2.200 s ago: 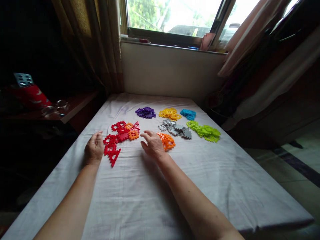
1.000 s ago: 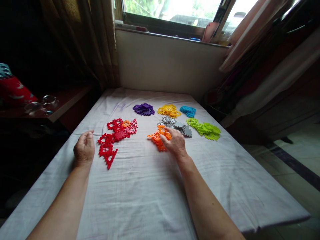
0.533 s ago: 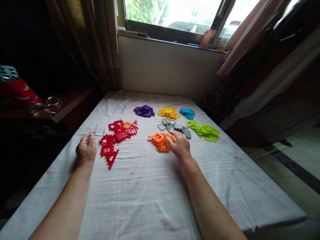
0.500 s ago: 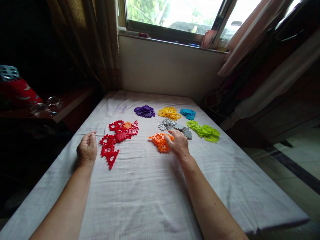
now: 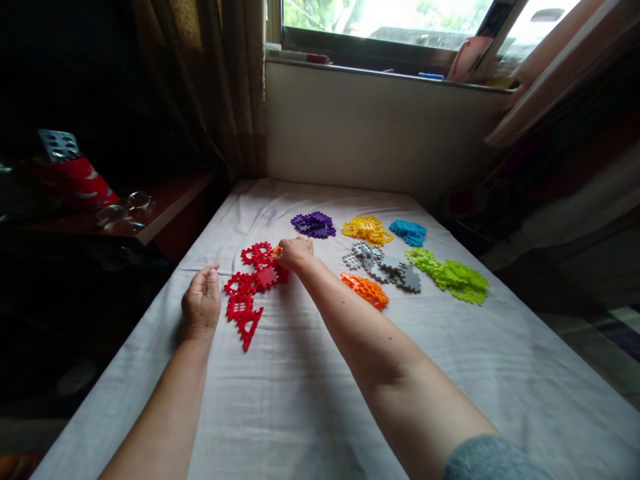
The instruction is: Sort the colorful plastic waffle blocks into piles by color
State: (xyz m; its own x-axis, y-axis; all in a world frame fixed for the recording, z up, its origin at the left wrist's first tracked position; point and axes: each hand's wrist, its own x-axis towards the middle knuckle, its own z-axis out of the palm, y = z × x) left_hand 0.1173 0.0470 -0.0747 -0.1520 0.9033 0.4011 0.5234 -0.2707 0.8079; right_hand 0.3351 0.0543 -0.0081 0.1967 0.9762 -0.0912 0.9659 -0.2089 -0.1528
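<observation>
Red plastic interlocking tiles (image 5: 266, 278) with notched edges are lying in a bent cluster on the desk (image 5: 250, 427), which a pale, wrinkled cloth (image 5: 235, 387) is covering. Watching from afar, I am seeing the right hand (image 5: 296, 252) resting over the far right end of that cluster. Its fingers are bending down narrowly at an orange tile (image 5: 275, 253); I cannot tell whether they are gripping it or only touching it. The left hand (image 5: 201, 301) is resting just beside the cluster's left side, fingers lying together and curling loosely; its palm is facing away, so I cannot tell whether it is holding anything. An orange pile (image 5: 366, 291) is lying partly behind the right forearm (image 5: 343, 313). Beyond it, grey tiles (image 5: 393, 268) and lime green tiles (image 5: 453, 277) are spreading rightward. Farther back, purple tiles (image 5: 314, 225), yellow tiles (image 5: 367, 229) and blue tiles (image 5: 409, 233) are forming a row of heaps, purple leftmost, blue rightmost.
</observation>
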